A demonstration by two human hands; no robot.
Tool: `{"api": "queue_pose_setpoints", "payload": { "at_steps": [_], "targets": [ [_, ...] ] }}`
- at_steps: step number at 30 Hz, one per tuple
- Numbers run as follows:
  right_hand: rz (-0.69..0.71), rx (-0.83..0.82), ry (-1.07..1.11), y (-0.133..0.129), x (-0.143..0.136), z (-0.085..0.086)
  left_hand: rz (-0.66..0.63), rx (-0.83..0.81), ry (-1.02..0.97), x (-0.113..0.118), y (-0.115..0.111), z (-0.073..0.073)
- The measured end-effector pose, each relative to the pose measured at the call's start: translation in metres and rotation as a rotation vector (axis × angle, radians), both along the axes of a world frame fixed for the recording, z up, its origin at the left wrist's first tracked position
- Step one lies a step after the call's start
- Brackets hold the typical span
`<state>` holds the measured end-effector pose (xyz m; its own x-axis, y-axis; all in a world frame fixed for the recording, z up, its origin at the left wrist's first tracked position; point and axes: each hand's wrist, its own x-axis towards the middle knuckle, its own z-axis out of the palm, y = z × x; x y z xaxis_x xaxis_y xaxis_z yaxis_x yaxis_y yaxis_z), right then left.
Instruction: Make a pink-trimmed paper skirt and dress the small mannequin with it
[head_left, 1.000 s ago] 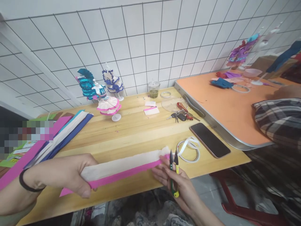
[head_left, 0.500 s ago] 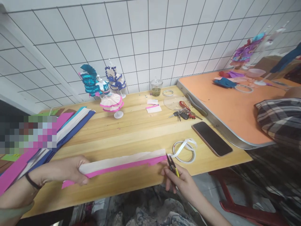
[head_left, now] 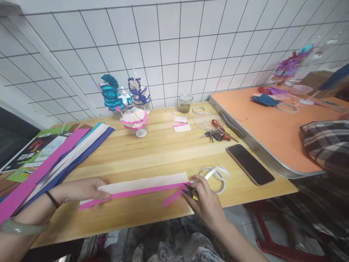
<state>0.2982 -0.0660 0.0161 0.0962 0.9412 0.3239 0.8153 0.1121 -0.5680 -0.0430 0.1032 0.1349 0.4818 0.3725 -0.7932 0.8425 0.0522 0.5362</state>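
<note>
L hand (head_left: 81, 190) pins paper strip (head_left: 141, 185) – R hand (head_left: 205, 200) grips snips (head_left: 190, 190).

Bright, even daylight; wide-angle edge distortion
</note>
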Motion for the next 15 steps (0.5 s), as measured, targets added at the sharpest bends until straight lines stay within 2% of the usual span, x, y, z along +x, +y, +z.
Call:
{"api": "queue_pose_setpoints", "payload": {
  "at_steps": [4, 11, 15],
  "targets": [
    [-0.034, -0.036, 0.087, 0.008, -0.001, 0.001, 0.003, 0.017, 0.031, -0.006, 0.005, -0.009],
    [-0.053, -0.083, 0.149, 0.009, 0.011, -0.003, -0.003, 0.062, -0.026, -0.011, 0.014, -0.013],
    [0.016, -0.100, 0.151, 0.016, 0.017, -0.004, 0.021, 0.054, 0.006, -0.020, 0.017, -0.020]
  ]
}}
